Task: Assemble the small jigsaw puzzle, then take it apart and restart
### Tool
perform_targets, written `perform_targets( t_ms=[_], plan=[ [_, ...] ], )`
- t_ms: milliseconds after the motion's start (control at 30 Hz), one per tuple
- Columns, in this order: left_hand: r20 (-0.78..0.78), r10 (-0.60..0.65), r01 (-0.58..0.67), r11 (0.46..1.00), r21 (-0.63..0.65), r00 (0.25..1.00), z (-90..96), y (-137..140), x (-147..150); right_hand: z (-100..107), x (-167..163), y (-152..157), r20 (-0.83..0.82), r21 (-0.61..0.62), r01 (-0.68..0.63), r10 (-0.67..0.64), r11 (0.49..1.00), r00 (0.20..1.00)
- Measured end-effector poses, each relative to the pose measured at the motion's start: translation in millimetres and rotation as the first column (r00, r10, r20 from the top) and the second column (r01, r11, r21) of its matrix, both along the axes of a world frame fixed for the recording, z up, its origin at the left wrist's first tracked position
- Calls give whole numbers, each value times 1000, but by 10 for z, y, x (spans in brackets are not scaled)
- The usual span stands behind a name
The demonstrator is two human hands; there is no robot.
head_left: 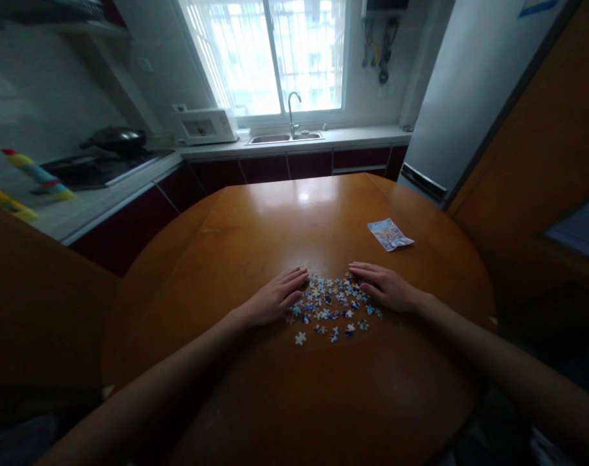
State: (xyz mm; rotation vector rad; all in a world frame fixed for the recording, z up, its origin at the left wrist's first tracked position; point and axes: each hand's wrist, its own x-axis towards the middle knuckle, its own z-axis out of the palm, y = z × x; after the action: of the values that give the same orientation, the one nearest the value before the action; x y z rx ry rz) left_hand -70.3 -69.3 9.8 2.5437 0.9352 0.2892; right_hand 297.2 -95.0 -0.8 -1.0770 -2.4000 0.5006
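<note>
Loose jigsaw puzzle pieces [327, 301] lie in a flat heap on the wooden table [188, 349], in blue, white and brownish tones. At the heap's left edge rests my left hand [277, 298], fingers stretched out and touching the outer pieces. My right hand [384, 288] lies at the right edge in the same way, its fingers extended over some pieces. Neither hand grips anything. A pale piece [300, 338] sits apart at the near left of the heap. Some pieces under the fingers are hidden.
A creased printed sheet [390, 234] lies on the table beyond my right hand. Past the table's far edge runs a counter with a sink [270, 138], a microwave [204, 125] and a wok [117, 139] on the stove. A refrigerator [469, 84] stands at the right.
</note>
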Motion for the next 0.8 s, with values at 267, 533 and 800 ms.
perform_targets(
  t_ms=[267,533,800],
  plan=[
    [5,-295,293,947,-127,955,150,194,319,73,-317,21,88,6,-124,123,992,989],
    [141,-240,260,954,-146,960,131,87,186,23,-137,-210,50,16,-102,101,995,994],
    [-7,-127,127,991,-29,992,20,316,44,-131,229,86,15,29,130,-130,991,991]
  ],
)
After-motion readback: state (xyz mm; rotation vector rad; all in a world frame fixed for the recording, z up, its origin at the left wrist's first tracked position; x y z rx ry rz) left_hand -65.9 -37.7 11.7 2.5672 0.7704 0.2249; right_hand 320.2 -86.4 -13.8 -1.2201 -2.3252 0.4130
